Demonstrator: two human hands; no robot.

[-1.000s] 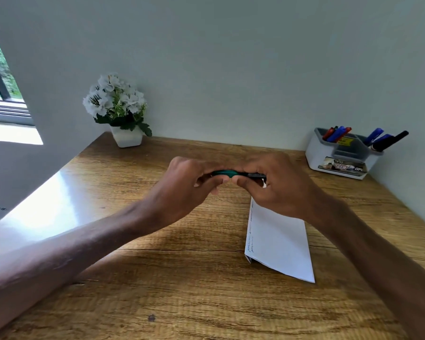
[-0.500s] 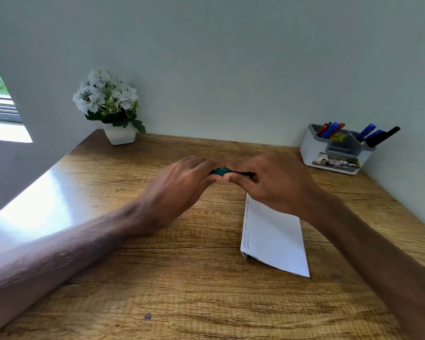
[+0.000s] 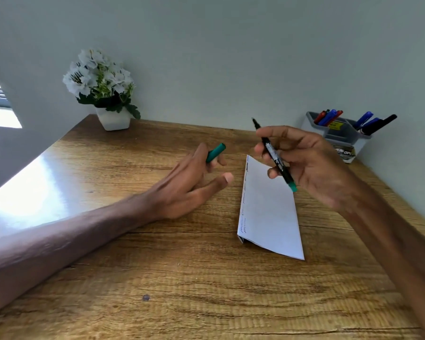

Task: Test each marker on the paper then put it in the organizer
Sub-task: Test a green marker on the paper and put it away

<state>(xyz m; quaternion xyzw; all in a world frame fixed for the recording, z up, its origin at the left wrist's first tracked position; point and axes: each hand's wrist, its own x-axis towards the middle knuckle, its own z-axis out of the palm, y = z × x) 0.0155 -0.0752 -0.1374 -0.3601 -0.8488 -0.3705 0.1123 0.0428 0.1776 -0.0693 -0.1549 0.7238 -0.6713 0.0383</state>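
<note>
My right hand (image 3: 304,163) holds an uncapped black marker (image 3: 275,155) with a green end, its tip pointing up and away, above the far end of the folded white paper (image 3: 270,209). My left hand (image 3: 189,182) pinches the green cap (image 3: 215,152) between its fingers, a short way left of the paper. Faint scribbles run along the paper's left edge. The grey-and-white organizer (image 3: 341,141) stands at the back right by the wall, with red, blue and black markers in it.
A white pot of white flowers (image 3: 103,92) stands at the back left of the wooden desk (image 3: 182,278). Walls close the desk at the back and right. A bright window glare falls on the desk's left side.
The hands were together on the capped marker; now they have pulled apart, the cap in my left hand and the marker body in my right.
</note>
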